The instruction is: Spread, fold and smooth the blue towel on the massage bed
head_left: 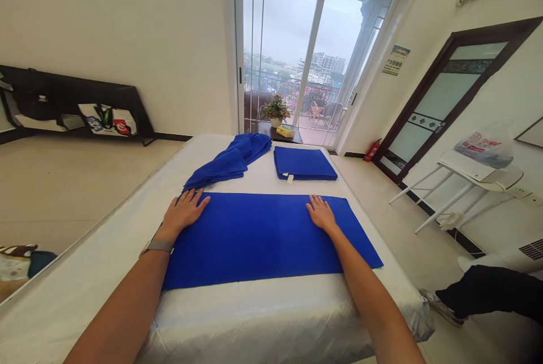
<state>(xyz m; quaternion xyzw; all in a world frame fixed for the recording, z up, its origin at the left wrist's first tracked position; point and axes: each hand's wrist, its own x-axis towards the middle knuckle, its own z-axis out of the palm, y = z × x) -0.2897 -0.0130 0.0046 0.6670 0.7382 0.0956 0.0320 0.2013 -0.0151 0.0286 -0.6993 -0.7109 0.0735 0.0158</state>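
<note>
A blue towel (254,239) lies spread flat as a long rectangle across the near end of a plastic-covered mattress (263,318). My left hand (185,211) rests open on the towel's far left corner, its fingers spread over the edge. On the far edge toward the right, my right hand (321,212) presses flat with fingers stretched out. Just beyond lies a neatly folded stack of blue towels (304,162) with a white tag at its front. A loose, rumpled heap of blue towels (231,159) sits beyond my left hand.
Past the mattress stands a small dark table (292,136) with a potted plant (276,109) and a tissue pack (285,131). At right, a white table (479,174) holds a plastic bag (486,146). A person's leg (487,293) reaches in at lower right.
</note>
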